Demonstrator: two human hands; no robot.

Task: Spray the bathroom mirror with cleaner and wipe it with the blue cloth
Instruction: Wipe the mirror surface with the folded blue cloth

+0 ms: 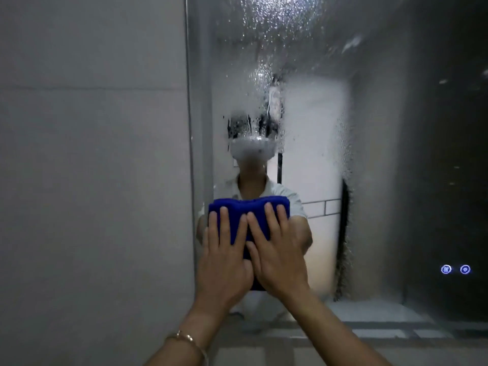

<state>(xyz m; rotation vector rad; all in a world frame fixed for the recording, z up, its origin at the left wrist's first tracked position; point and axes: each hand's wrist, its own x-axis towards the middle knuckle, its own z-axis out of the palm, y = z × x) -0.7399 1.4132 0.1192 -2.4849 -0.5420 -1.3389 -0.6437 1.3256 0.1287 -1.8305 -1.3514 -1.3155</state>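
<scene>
The bathroom mirror (369, 154) fills the middle and right of the head view, covered with droplets and foamy streaks of cleaner, thickest near the top. A folded blue cloth (237, 210) is pressed flat against the glass close to the mirror's left edge. My left hand (224, 254) and my right hand (277, 249) lie side by side on the cloth, fingers spread and pointing up, both pushing it onto the mirror. The lower part of the cloth is hidden under my hands. No spray bottle is in view.
A grey tiled wall (92, 180) borders the mirror on the left. Two small lit touch buttons (455, 269) glow at the mirror's lower right. A pale ledge (264, 350) runs below the mirror. A gold bracelet (187, 339) circles my left wrist.
</scene>
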